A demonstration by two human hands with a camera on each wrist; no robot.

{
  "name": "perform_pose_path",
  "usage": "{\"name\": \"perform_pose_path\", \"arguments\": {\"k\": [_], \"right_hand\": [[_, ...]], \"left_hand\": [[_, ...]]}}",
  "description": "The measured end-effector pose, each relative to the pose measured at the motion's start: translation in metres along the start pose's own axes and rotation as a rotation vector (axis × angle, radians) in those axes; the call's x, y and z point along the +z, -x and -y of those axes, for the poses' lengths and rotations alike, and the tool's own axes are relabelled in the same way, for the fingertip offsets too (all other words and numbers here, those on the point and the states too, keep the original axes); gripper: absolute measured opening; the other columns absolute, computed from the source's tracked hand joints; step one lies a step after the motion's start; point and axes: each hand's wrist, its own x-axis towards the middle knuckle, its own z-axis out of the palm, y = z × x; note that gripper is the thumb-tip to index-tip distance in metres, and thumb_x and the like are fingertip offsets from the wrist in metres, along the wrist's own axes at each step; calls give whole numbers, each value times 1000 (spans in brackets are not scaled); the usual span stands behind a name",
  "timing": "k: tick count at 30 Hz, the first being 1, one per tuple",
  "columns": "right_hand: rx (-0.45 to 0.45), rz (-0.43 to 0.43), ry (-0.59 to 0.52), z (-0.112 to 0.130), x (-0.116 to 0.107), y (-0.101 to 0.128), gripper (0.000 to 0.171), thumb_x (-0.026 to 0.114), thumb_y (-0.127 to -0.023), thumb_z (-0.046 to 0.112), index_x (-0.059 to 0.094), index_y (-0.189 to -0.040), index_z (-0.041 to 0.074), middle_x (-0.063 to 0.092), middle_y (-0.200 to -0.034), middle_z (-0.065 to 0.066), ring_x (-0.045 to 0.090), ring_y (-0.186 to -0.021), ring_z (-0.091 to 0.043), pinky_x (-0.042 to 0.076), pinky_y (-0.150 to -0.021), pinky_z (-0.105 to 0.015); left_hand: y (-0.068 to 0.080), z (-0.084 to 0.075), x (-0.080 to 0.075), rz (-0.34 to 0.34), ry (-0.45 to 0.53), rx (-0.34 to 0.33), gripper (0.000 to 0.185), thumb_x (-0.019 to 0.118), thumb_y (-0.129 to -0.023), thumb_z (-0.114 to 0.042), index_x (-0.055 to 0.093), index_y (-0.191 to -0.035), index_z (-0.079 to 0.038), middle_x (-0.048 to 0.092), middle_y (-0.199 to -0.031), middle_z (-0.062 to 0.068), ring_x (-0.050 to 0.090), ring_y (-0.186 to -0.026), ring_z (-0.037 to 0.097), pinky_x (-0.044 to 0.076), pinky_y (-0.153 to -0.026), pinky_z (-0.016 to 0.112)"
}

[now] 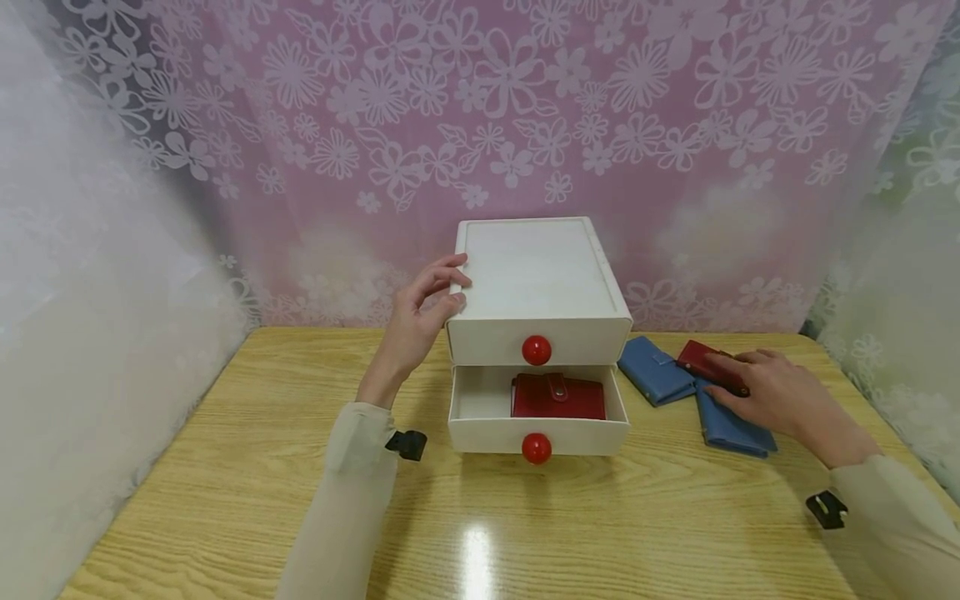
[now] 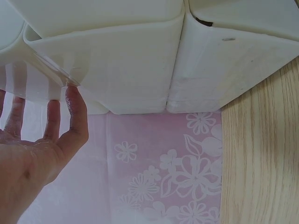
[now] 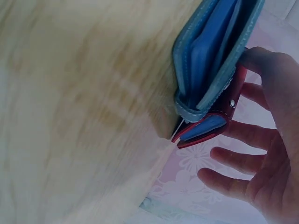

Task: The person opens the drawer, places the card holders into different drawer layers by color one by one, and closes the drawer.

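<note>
Red wallet (image 1: 708,365) under right hand (image 1: 780,400) grip, atop blue wallets (image 1: 731,425).

Light wooden table (image 1: 225,467) with a white two-drawer box (image 1: 538,292) and two blue wallets (image 1: 656,368).

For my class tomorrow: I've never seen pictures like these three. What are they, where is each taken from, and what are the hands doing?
No machine here: a person works with bare hands and wears three cameras. The wide picture comes from the head; the two close ones come from the wrists. On the wooden table stands a white drawer box with red knobs. Its lower drawer is open, with a red wallet inside. The left hand touches the box's top left edge. The right hand rests on a second red wallet, lying on two blue wallets; whether it grips that wallet is unclear.
</note>
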Motion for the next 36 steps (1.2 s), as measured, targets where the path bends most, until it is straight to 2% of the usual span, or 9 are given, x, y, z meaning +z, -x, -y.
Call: {"name": "perform_pose_path", "arguments": {"k": [3,6,14,21,24,28,32,36], "right_hand": [[-16,16,-27,-2,1,-1,58,76,-91,34,63,-137,1,72,-96,-23,65,-71,-29,53,-58,-42],[-26,29,-58,-4,2,-2,55,75,-92,29,62,-136,-2,72,-92,-20,59,-62,-17,45,-54,-33],[-25,43,-85,-7,5,-4,48,70,-93,18,62,-134,-5,71,-97,-26,60,-66,-20,46,-56,-35],[-16,4,-93,-5,6,-3,42,64,-97,12,58,-135,-7,67,-79,-14,44,-55,-13,34,-50,-28],[-12,-32,-84,-5,4,0,41,63,-98,11,58,-134,-8,66,-78,-12,41,-53,-11,32,-48,-27],[-28,-102,-67,-7,3,1,41,68,-94,7,58,-130,-10,67,-85,-19,49,-54,-13,38,-47,-29],[-46,-120,-79,-8,2,2,46,71,-91,2,56,-132,-11,68,-95,-28,62,-62,-25,50,-51,-39],[-42,-117,-104,-9,2,2,50,69,-89,-1,53,-136,-11,66,-98,-30,64,-66,-28,52,-55,-42]], "left_hand": [[0,0,0,-2,1,-5,24,56,-98,-20,66,-114,-6,52,-153,-2,48,-137,27,34,-119,59],[0,0,0,-5,-1,-6,24,56,-98,-20,67,-114,-6,52,-153,-2,48,-137,28,35,-119,59],[0,-1,1,-5,-14,5,24,56,-97,-20,67,-114,-7,52,-153,-2,49,-137,27,36,-117,58],[0,-1,1,-5,-20,0,24,56,-97,-21,67,-114,-7,53,-153,-2,49,-138,26,37,-118,56],[0,-1,1,-5,-15,-3,24,56,-97,-20,67,-114,-7,53,-153,-2,49,-138,26,37,-118,56],[1,-2,1,-7,-7,-15,24,56,-97,-20,66,-114,-7,52,-154,-3,48,-138,27,37,-118,56],[1,-2,1,-8,-7,-14,23,56,-97,-19,66,-114,-7,52,-154,-3,48,-138,26,37,-118,56],[0,-2,1,-6,-9,-7,23,56,-98,-19,66,-114,-6,52,-154,-2,48,-138,26,36,-118,57]]}}
